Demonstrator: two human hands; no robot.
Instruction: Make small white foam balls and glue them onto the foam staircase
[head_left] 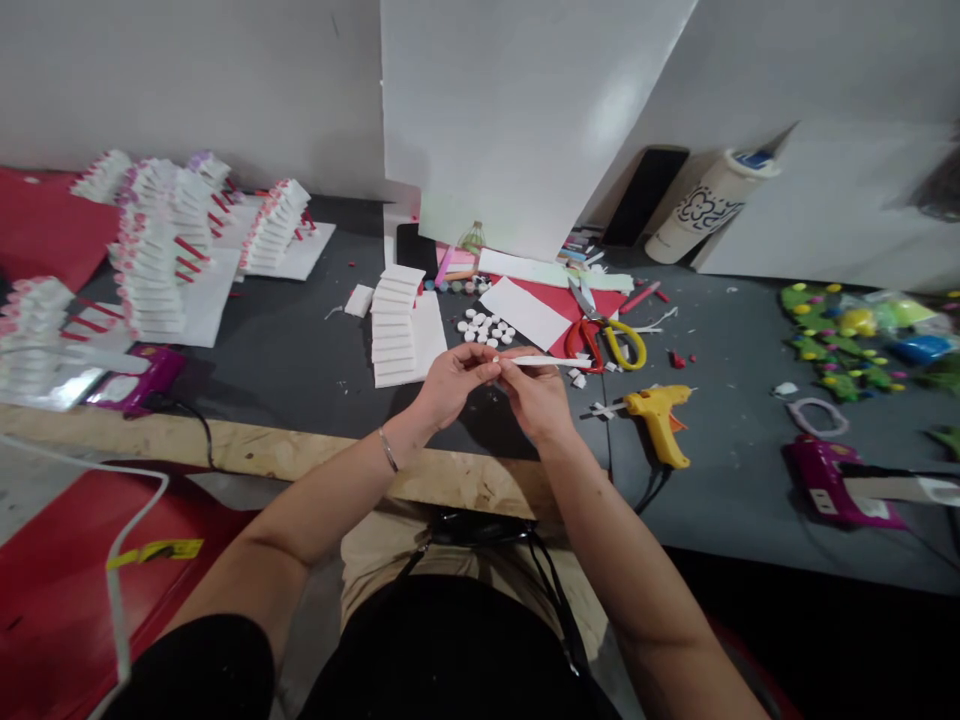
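Observation:
My left hand [459, 385] and my right hand [536, 390] meet above the table's front part, fingertips pinched together. Between them is a narrow white paper strip [551, 360]; its long end sticks out to the right across my right hand. The end at my fingertips is mostly hidden. Just beyond lie several small white discs [486, 328]. To the left, a stepped white staircase model [394, 325] stands on a white board [430, 335]. Scissors [600, 325] with red and yellow handles rest on red paper [536, 302], right of my hands.
A yellow glue gun [661, 415] lies right, its cord running off the front edge. Finished-looking staircase models [154, 260] crowd the left. Purple power boxes [840, 485] sit at both sides. A white tumbler [705, 208] leans at the back. Paper scraps surround the scissors.

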